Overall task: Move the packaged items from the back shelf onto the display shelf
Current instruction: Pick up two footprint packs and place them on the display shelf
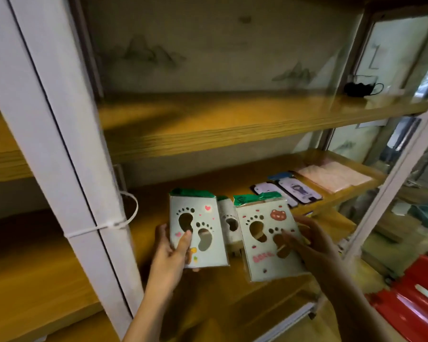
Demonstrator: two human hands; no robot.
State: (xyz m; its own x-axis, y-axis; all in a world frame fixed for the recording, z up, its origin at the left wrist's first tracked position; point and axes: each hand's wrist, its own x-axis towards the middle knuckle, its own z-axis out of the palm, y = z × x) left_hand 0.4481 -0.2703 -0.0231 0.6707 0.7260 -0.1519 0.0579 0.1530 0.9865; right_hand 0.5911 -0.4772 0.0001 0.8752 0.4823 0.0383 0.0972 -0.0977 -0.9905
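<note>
Head view, lower centre. Gripping a heart-printed footprint packet (198,230) in the left hand (169,253), thumb across its front. Holding a bear-printed footprint packet (269,240) in the right hand (315,245), just beside. Behind, between both, a third packet (230,223) on the wooden shelf (183,178); pink packs (331,176) at right.

**Lighting and image quality.** The interior is dim with a warm yellow cast. Daylight enters from the right, where the glass panel (400,45) reads palest. It leaves a pale sheen on the right end of the upper shelf (232,119) and bright streaks on the red stool (410,304). A broad shadow crosses that shelf's left end beside the white post (59,144). Motion blur softens the whole frame, most on the right hand (314,245) and right packet (269,243); the left packet (198,230) is crisper. Wide-angle distortion slants the post and bows the shelf edges.
</note>
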